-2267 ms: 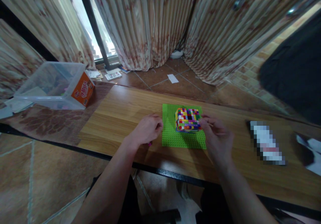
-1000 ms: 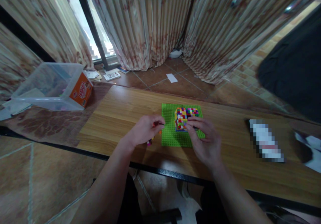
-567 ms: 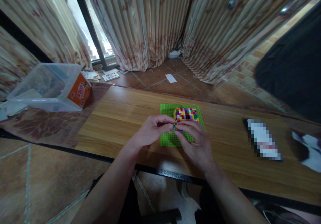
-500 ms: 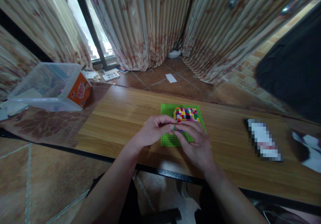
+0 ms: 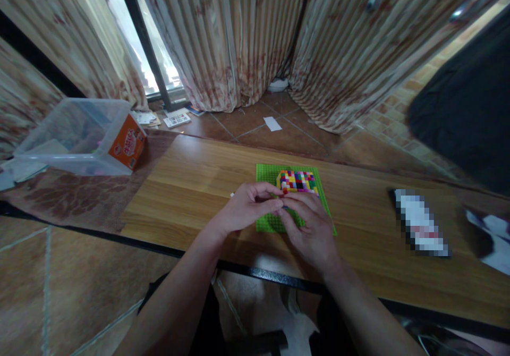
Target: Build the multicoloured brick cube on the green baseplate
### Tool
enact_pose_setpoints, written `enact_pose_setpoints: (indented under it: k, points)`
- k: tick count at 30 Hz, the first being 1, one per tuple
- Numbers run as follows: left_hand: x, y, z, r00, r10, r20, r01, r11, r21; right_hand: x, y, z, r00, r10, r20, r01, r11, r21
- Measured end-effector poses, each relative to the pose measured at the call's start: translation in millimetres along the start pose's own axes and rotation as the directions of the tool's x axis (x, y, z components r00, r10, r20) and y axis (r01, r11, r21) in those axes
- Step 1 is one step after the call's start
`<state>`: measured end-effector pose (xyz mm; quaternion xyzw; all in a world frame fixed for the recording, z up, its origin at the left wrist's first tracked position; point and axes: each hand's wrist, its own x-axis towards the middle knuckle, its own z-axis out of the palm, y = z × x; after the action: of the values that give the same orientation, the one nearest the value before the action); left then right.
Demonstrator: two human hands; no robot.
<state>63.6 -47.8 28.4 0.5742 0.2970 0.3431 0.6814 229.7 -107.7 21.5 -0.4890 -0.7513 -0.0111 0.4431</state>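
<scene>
A green studded baseplate (image 5: 265,172) lies on the wooden table, bearing a block of many-coloured building bricks (image 5: 297,179) on its far part. My left hand (image 5: 252,206) reaches in from the left, thumb and forefinger pinched together above the plate. From the right my right hand (image 5: 311,227) meets it, its fingertips closed against the left ones just in front of the brick block. Between the fingertips are small building bricks, of which only a bluish sliver shows; the fingers hide the rest. A small white piece (image 5: 232,194) lies on the table beside my left hand.
A clear plastic box (image 5: 79,163) with an orange label stands at the left. On the table's right side lie a pixelated packet (image 5: 421,223) and some white paper (image 5: 496,244). Long curtains (image 5: 239,42) hang beyond the table, and a dark shape (image 5: 466,90) fills the upper right.
The fingertips have closed further over the small bricks, and the green bit that showed between them is now covered. Both hands otherwise stay in place.
</scene>
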Motion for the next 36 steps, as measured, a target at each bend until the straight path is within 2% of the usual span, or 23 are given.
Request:
enact_pose_setpoints:
  k: [9,19,26,36]
  points:
    - [2.6,-4.8,1.4,1.000,-0.004,-0.024,0.003,0.999,-0.037,-1.8,1.2,-2.3,0.999,0.035,0.016,-0.035,0.999,-0.008]
    - [1.1,-2.7,3.5,1.000,-0.015,-0.008,0.015,1.000,0.007,-3.1,5.9,-2.1,0.999,0.018,-0.027,-0.018,1.000,-0.022]
    - [3.0,-7.6,3.3,0.999,-0.045,0.021,0.045,0.998,-0.045,-2.6,3.9,0.4,0.998,0.030,-0.062,-0.034,0.997,-0.067]
    - [4.1,-7.6,2.2,0.998,-0.067,0.018,0.067,0.998,-0.003,-3.4,5.8,1.0,0.998,0.054,-0.020,-0.054,0.998,-0.024]
